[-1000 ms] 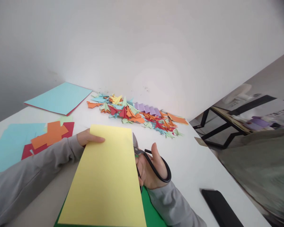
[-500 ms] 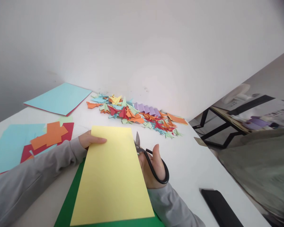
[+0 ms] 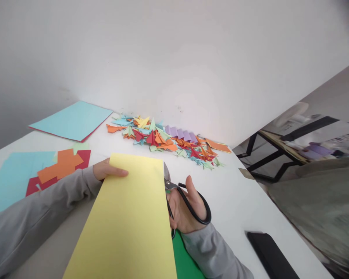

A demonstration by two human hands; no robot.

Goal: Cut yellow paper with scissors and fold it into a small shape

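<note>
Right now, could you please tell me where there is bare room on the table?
The white table is bare between the right hand, the folded paper shapes and the black object. The back, along the wall, and the left, under flat paper pieces, are crowded.

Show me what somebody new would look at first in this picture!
Probably the big yellow sheet of paper in the front middle, held near its top left by the left hand. Then perhaps the black-handled scissors in the right hand, at the sheet's right edge. Farther back, colorful folded paper shapes lie heaped on the table, along the wall.
</note>
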